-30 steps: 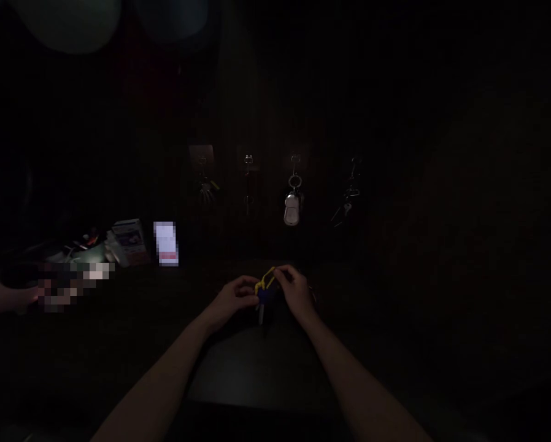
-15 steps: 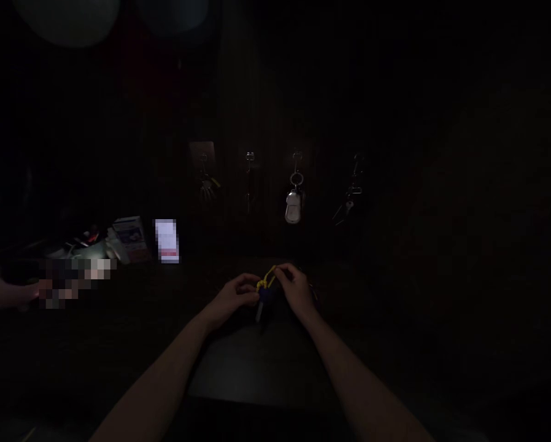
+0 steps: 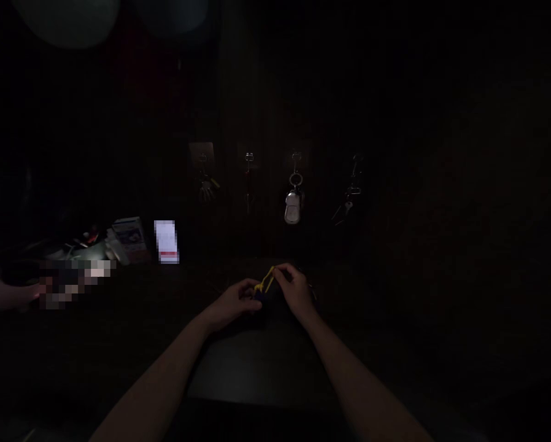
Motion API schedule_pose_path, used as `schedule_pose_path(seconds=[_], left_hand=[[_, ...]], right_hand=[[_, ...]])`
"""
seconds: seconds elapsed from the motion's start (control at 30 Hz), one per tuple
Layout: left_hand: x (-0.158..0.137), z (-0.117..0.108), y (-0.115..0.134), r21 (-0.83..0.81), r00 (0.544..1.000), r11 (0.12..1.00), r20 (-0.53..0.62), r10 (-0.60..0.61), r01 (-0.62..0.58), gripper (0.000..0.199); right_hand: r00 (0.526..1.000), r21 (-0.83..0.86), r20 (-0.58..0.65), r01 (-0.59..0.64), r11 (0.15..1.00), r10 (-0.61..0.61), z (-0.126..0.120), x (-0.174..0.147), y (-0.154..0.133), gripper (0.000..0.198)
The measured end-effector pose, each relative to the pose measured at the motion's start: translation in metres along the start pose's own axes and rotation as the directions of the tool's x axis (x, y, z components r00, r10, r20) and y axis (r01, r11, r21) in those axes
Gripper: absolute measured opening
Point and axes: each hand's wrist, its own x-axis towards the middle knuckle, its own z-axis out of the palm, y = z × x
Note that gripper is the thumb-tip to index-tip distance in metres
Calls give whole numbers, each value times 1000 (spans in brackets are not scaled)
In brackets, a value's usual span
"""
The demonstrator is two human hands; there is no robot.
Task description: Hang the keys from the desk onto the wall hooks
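Observation:
Between my hands is a key with a dark blue head (image 3: 259,296) and a yellow cord (image 3: 268,277) looped and knotted through it. My left hand (image 3: 235,302) is closed on the blue head, near the knot. The key's metal blade is hidden now. At the top of the loop, my right hand (image 3: 292,285) pinches the yellow cord between thumb and fingers, holding it stretched up and to the right. Beside the right wrist a thin light strand (image 3: 313,291) shows, too dark to make out.
Behind my hands, hooks carry a key bunch (image 3: 206,187), a thin item (image 3: 248,190), a silver fob (image 3: 293,206) and more keys (image 3: 348,207). A lit screen (image 3: 167,242) and a box (image 3: 131,236) stand at left. Another person's arm (image 3: 8,291) reaches in there.
My left hand has turned the key, so its blade no longer shows. The yellow loop is drawn out longer between my hands. My right hand has barely moved.

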Motion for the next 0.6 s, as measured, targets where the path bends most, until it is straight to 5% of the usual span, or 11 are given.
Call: schedule_pose_path(seconds=[0.13, 0.6], left_hand=[[-1, 2, 3, -55, 999, 998, -10, -40, 40, 33], [1, -5, -1, -269, 992, 957, 84, -90, 110, 32]], right_hand=[[1000, -10, -19, 12, 1000, -12, 0, 1, 1, 27], [1000, 5, -10, -7, 1000, 7, -1, 0, -1, 23]])
